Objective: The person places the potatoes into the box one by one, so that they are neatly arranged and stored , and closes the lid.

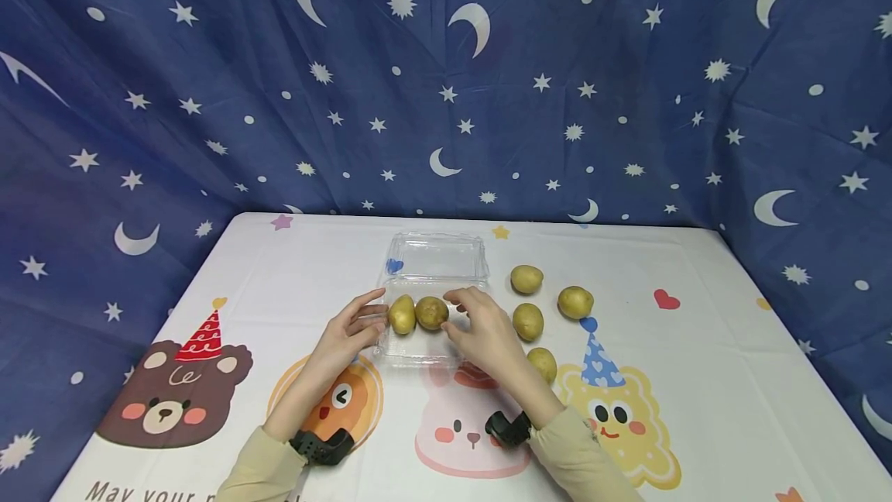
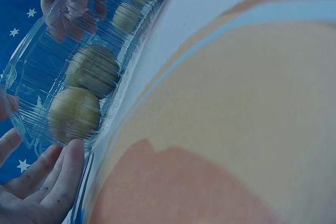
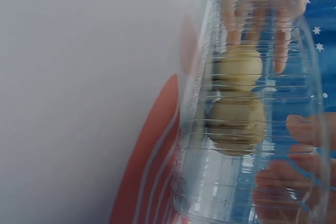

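A clear plastic clamshell container (image 1: 418, 350) lies on the table with its lid (image 1: 440, 256) folded back. Two potatoes sit side by side in its base: a yellowish one (image 1: 401, 314) at the left and a browner one (image 1: 432, 313) beside it. My left hand (image 1: 340, 341) is at the container's left end, fingertips right at the wall, close to the yellowish potato. Over the right part of the base reaches my right hand (image 1: 491, 335), its fingers loosely bent beside the browner potato (image 3: 237, 123). Through the ribbed wall its fingers (image 3: 278, 182) show apart from that potato.
Right of the container lie several loose potatoes: one at the back (image 1: 526, 279), one in the middle (image 1: 528, 322), one nearer (image 1: 542, 365) by the right forearm, and one farther right (image 1: 575, 302). A blue star-patterned curtain (image 1: 446, 99) hangs behind the white printed tablecloth (image 1: 732, 378).
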A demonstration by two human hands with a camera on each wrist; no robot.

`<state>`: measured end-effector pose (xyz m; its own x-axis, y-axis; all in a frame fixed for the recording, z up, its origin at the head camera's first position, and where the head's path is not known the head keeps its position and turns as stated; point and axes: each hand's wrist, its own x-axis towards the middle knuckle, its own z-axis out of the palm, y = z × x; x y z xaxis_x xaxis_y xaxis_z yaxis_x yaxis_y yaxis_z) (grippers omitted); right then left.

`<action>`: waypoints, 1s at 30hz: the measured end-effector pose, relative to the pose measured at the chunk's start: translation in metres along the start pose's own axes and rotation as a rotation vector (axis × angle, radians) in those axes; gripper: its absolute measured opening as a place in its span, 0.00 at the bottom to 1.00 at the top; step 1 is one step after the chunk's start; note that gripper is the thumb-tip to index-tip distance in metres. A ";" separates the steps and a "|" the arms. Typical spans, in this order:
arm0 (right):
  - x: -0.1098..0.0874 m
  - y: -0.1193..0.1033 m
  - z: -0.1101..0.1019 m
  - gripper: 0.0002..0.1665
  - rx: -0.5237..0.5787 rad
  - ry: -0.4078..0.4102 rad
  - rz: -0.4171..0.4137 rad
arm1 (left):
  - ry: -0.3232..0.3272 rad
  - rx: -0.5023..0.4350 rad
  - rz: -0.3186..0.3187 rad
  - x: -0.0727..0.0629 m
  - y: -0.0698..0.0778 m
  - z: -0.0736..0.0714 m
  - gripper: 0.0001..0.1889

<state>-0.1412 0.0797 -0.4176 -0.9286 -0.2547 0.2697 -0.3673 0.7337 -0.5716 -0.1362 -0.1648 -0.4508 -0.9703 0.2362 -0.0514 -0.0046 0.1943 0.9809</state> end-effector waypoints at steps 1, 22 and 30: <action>-0.001 0.000 -0.001 0.22 0.005 0.004 0.002 | 0.001 0.002 -0.001 0.000 0.000 0.000 0.30; -0.040 0.013 -0.025 0.22 0.000 0.044 -0.153 | -0.001 0.004 -0.007 0.000 0.001 0.000 0.29; -0.055 0.025 -0.033 0.27 0.044 0.096 -0.222 | -0.003 -0.003 0.003 0.000 -0.001 0.000 0.29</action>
<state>-0.0976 0.1327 -0.4207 -0.8162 -0.3441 0.4641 -0.5659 0.6379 -0.5224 -0.1361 -0.1652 -0.4519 -0.9697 0.2392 -0.0491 -0.0026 0.1911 0.9816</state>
